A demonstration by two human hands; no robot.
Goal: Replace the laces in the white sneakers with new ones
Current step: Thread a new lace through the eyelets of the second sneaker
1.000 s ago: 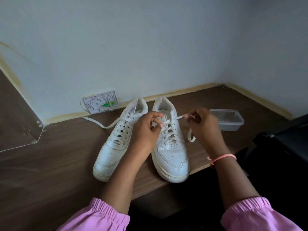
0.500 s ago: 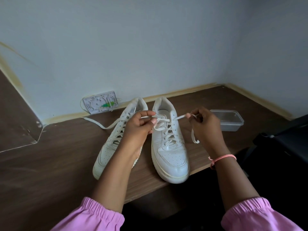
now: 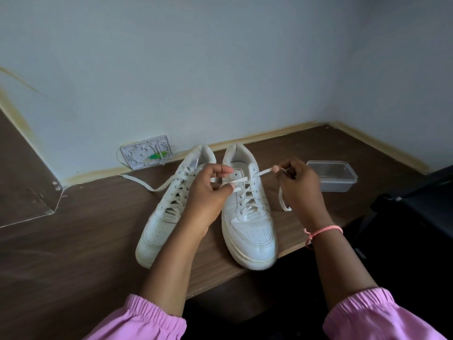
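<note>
Head view: two white sneakers, left hand and right hand each pinching lace; one plastic box

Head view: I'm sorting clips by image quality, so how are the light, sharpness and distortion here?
Head view: dim, soft, bluish light with no glare; faint shadows under the sneakers. Wide-angle bending curves the desk edge and wall trim. Both the left hand and right hand are sharp, the lace between them readable; the pink sleeves at the bottom look softer.
</note>
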